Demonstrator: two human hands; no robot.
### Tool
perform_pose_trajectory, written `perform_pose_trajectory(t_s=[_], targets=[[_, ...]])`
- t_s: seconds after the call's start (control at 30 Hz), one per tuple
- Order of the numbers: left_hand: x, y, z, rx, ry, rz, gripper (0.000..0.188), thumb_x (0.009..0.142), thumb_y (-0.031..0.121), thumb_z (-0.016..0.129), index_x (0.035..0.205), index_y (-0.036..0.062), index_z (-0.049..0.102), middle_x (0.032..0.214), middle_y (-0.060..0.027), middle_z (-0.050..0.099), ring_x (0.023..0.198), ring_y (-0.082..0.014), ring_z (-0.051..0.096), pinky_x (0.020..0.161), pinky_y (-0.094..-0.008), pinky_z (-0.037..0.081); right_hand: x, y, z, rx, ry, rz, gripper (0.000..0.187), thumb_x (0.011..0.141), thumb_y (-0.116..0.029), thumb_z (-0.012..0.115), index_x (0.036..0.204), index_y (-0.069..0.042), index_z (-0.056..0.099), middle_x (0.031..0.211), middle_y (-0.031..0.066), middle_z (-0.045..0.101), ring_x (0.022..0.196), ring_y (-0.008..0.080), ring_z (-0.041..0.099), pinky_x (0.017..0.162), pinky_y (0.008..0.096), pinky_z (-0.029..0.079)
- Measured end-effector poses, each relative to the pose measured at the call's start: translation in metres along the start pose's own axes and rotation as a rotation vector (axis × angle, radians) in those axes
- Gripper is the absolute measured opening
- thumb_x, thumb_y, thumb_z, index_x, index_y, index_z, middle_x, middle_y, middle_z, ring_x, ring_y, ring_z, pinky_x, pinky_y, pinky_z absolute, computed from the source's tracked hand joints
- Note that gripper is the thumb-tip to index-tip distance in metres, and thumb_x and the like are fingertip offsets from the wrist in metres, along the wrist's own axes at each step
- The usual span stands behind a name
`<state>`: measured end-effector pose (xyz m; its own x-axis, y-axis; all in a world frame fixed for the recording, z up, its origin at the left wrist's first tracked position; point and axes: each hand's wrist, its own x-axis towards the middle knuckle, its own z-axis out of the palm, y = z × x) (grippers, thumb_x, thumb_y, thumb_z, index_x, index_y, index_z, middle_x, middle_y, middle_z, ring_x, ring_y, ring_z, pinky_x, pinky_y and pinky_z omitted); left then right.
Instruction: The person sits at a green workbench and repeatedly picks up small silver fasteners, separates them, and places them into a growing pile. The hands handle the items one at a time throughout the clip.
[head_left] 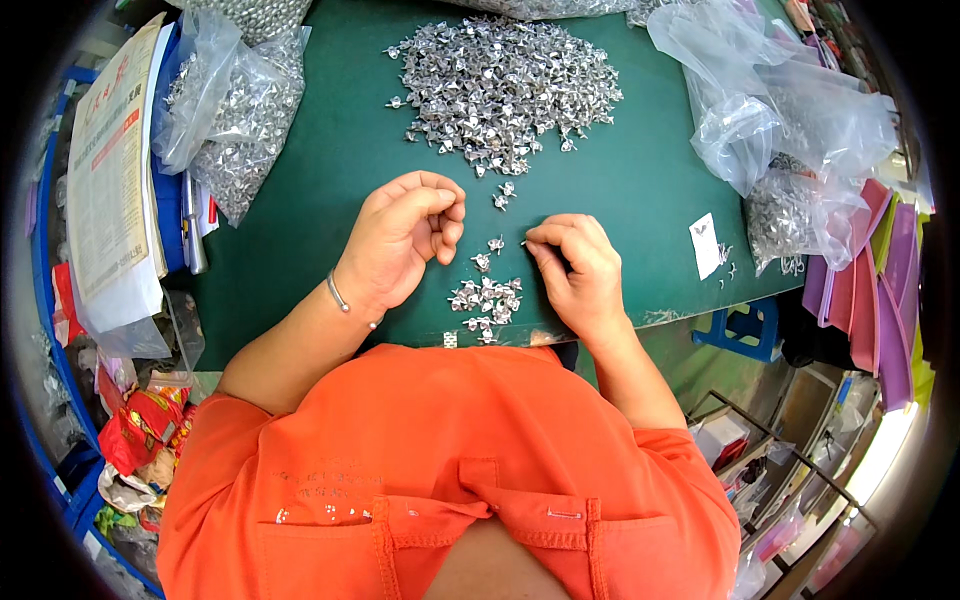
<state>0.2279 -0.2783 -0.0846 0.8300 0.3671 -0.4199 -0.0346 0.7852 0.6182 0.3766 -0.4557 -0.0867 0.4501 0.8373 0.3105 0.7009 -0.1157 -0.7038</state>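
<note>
So the metal pieces here are tiny silvery things, shiny, with little rounded faces and thin prongs sticking out at odd angles, too small to make out much more. Most sit in a big loose heap [505,90] toward the far side of a dark green counter [320,130]. A much smaller cluster [487,300] is right by the near edge, and a few strays [503,195] lie just below the heap, with a couple more loose pieces [488,254] between the two hands.

Left hand [408,235] is half curled, palm partly showing, thumb and forefinger close together in a narrow pinch, can't tell if anything's in there. Right hand [578,268] is narrow too, thumb and forefinger nearly meeting, with a tiny pale speck at the tips that could be metal or just nail, honestly can't say. There's a silvery open bangle [338,292] on the left wrist.

As for clutter, clear plastic bags of metal bits [243,125] crowd the far left corner beside a newspaper [115,170], and a crumpled clear bag [790,215] takes up the right side, near a small white card [704,246]. A blue stool [742,330] pokes out below the counter's right edge
</note>
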Motion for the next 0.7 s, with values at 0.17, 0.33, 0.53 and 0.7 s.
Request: perform_pose_trajectory(t_s=[0.17,0.33,0.53,0.7], targets=[[-0.005,0.0,0.017,0.131,0.05,-0.138,0.022,0.101,0.015,0.053,0.106,-0.0025,0.064,0.096,-0.012,0.069,0.078,-0.0176,0.069,0.061,-0.0276,0.057,0.004,-0.015,0.0,0.413,0.051,0.205,0.019,0.079,0.011,0.068,0.094,-0.002,0.069,0.093,0.0113,0.068,0.082,0.0281,0.066,0.072,0.0332,0.054],[-0.005,-0.004,0.008,0.146,-0.087,-0.259,0.026,0.103,0.02,0.05,0.105,-0.0014,0.065,0.09,-0.0089,0.067,0.071,-0.0132,0.064,0.05,-0.0225,0.049,0.038,-0.01,0.004,-0.032,-0.026,-0.21,0.023,0.081,0.01,0.064,0.1,-0.001,0.069,0.1,0.0117,0.068,0.089,0.0311,0.065,0.077,0.0387,0.054],[-0.003,-0.001,0.007,0.156,0.012,-0.194,0.023,0.103,0.02,0.052,0.1,0.0011,0.065,0.082,-0.0038,0.063,0.06,-0.0065,0.051,0.044,-0.0195,0.038,0.044,0.0,-0.012,-0.026,-0.227,-0.025,0.024,0.083,0.008,0.063,0.104,-0.002,0.07,0.096,0.0131,0.065,0.092,0.0319,0.064,0.08,0.0406,0.053],[-0.002,0.0,0.009,0.145,0.033,-0.199,0.022,0.102,0.02,0.054,0.099,0.0012,0.064,0.081,-0.0036,0.062,0.059,-0.0067,0.05,0.044,-0.02,0.037,0.039,0.004,-0.007,-0.014,-0.197,-0.032,0.017,0.084,0.006,0.064,0.099,-0.001,0.07,0.091,0.0132,0.063,0.085,0.0324,0.064,0.075,0.0414,0.053]])
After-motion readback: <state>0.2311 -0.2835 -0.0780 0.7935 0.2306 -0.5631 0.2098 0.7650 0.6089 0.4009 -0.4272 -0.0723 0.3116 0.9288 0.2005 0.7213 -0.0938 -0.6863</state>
